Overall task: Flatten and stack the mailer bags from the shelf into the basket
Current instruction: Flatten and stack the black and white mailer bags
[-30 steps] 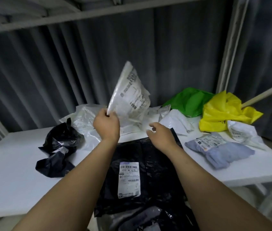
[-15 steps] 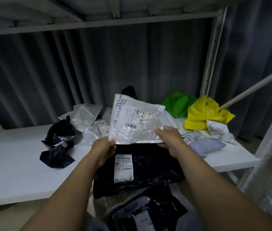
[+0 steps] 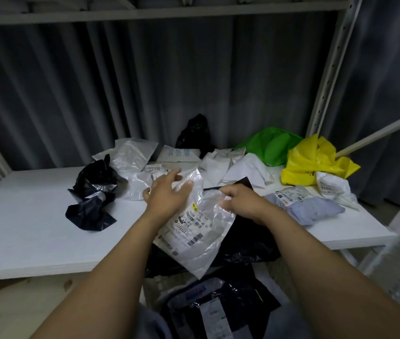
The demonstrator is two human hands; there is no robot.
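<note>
The white shelf (image 3: 34,216) carries most of the work not yet done: crumpled black bags (image 3: 93,189) on the left, white and clear bags (image 3: 218,162) at the back, a green bag (image 3: 270,145), a yellow bag (image 3: 314,160) and a grey-blue bag (image 3: 309,209) on the right, none flattened. Below the shelf's front edge a few dark flattened bags (image 3: 218,307) lie stacked, apparently in the basket, whose rim I cannot make out. A flat black bag (image 3: 250,238) drapes over that edge. Above it hangs the clear mailer bag (image 3: 194,236), fairly smooth. The left hand (image 3: 167,199) grips its top corner, fingers curled round the film; the right hand (image 3: 243,204) pinches its right edge. I judge the task under half done
</note>
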